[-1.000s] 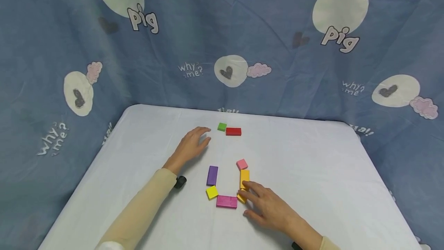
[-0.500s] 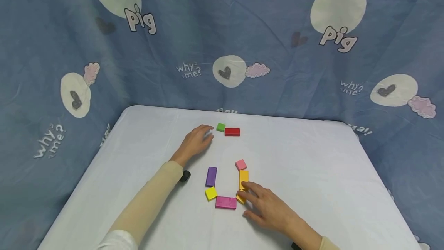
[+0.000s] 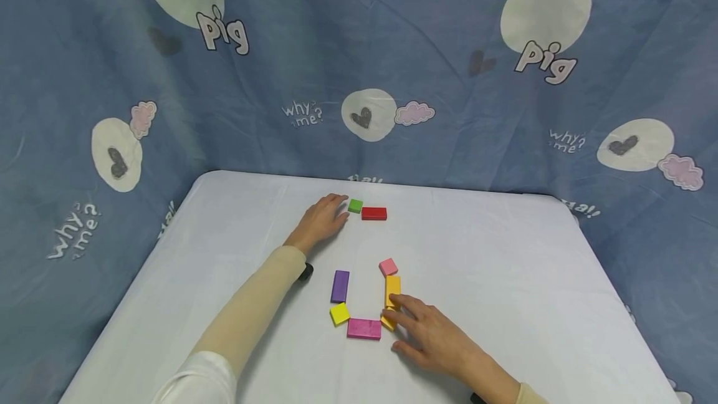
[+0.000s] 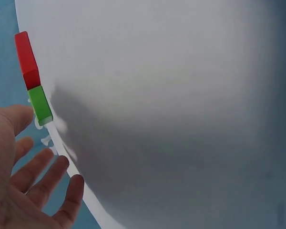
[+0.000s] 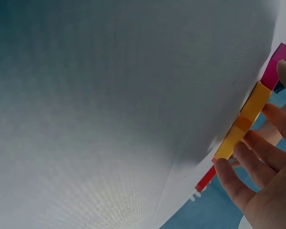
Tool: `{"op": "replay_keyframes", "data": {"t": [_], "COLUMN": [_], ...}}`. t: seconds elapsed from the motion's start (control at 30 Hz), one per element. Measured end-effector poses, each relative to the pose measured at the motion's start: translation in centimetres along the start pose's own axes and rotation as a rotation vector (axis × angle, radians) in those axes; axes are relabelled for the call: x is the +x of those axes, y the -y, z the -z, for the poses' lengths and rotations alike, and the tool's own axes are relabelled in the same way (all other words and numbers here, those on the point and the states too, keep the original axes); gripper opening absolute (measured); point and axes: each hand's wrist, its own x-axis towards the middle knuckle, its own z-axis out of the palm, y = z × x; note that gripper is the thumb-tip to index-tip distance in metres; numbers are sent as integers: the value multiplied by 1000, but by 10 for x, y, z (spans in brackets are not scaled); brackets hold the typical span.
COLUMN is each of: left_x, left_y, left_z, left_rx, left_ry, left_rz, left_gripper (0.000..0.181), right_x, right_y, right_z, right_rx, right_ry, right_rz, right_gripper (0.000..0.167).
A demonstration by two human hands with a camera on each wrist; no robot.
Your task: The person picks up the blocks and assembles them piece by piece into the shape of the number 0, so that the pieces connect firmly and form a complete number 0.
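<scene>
At the far side of the table, my left hand [image 3: 318, 223] reaches toward a small green block [image 3: 356, 206]. Thumb and fingers are spread beside the block, with nothing held. A red rectangular block [image 3: 374, 213] lies against the green one's right side. My right hand [image 3: 430, 334] lies at two orange-yellow blocks [image 3: 392, 288], its relaxed fingers over or beside them; contact is hard to tell. In the right wrist view these blocks [image 5: 255, 102] line up end to end. A magenta block [image 3: 364, 329] sits left of the right hand's fingertips.
A purple block [image 3: 339, 286] and a tilted yellow block [image 3: 339, 314] form the left side of the U-shaped row. A pink block [image 3: 388, 267] tops its right side. The white table [image 3: 505, 279] ends at a blue printed curtain [image 3: 449, 142].
My left hand has moved forward and right, closer to the green block. The right hand stays in place by the orange-yellow blocks, and the blocks show no movement on the table.
</scene>
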Motion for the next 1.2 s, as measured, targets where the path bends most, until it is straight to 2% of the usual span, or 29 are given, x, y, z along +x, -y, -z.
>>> {"op": "replay_keyframes", "data": {"t": [0.13,0.33,0.63,0.97,1.2], "left_x": [5,8,11,11,13], "left_y": [-2,-6,-7,-11,-11], "left_z": [-3,-10,-10,-2,0], "left_rx": [16,48,19,-7,-47], "left_ry": [16,74,39,31,43], "left_rz": [-5,4,32,54,38], "left_gripper": [50,51,40,34,42], "right_x": [-1,-4,-4,-2,-1], "right_y": [1,3,2,1,1], "right_z": [0,-1,-2,-1,0], "right_rx": [1,16,4,5,8], "right_ry": [5,25,2,7,10], "right_rz": [-4,-9,-5,-8,-8], "right_gripper": [54,53,52,52,52]}}
